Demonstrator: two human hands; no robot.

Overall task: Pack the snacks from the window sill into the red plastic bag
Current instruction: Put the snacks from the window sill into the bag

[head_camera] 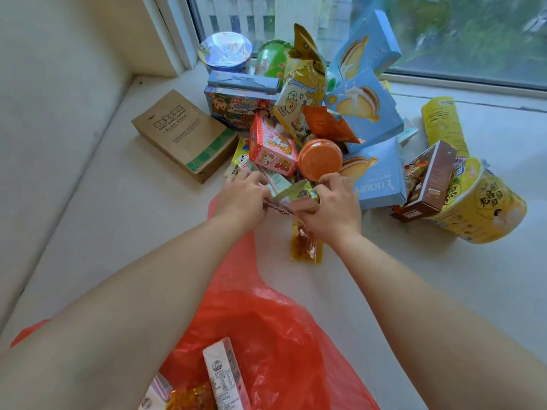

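A heap of snacks covers the window sill [414,291]. At its near edge, my left hand [241,196] and my right hand [334,207] together grip a small bundle of flat snack packets [291,198], fingers curled round it from both sides. Just beneath my right hand lies a clear packet of orange-yellow snack [306,247]. The red plastic bag [266,335] lies open on the sill between my forearms. A white carton [225,377] and a few small packets sit inside it at the bottom edge.
The heap holds blue sandwich-biscuit boxes [376,173], a pink rabbit box [272,149], an orange-lidded jar [319,159], a brown cardboard box [186,134], a brown chocolate box [429,182] and a yellow noodle cup [485,208]. The window pane stands behind; a wall runs along the left.
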